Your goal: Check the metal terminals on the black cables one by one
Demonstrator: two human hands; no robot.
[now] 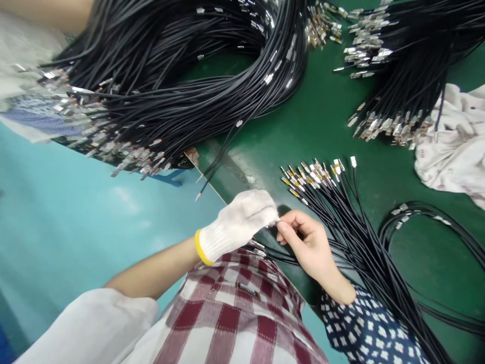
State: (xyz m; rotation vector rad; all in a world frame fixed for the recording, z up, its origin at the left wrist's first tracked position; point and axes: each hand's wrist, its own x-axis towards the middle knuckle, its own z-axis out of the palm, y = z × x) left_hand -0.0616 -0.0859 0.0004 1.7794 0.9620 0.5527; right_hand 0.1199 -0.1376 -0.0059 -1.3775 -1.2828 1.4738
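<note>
My left hand (244,217), in a white knitted glove with a yellow cuff, is closed at the table's edge. Shiny metal cable ends (271,223) show at its fingertips. My bare right hand (305,240) meets it there, thumb and forefinger pinched on a small metal end; its exact shape is hidden by the fingers. Just below both hands, black cables (282,257) with metal terminals run over the edge and under my right wrist. Beside my right hand lies a fanned bundle of black cables (352,217) with silver and yellow-marked tips.
A large coil of black cables (212,101) lies across the green table (318,111), its metal ends overhanging at left. Another cable bundle (409,65) is at back right, beside a white cloth (454,146). A smaller cable loop (450,222) lies at right. Someone's arm (56,12) shows top left.
</note>
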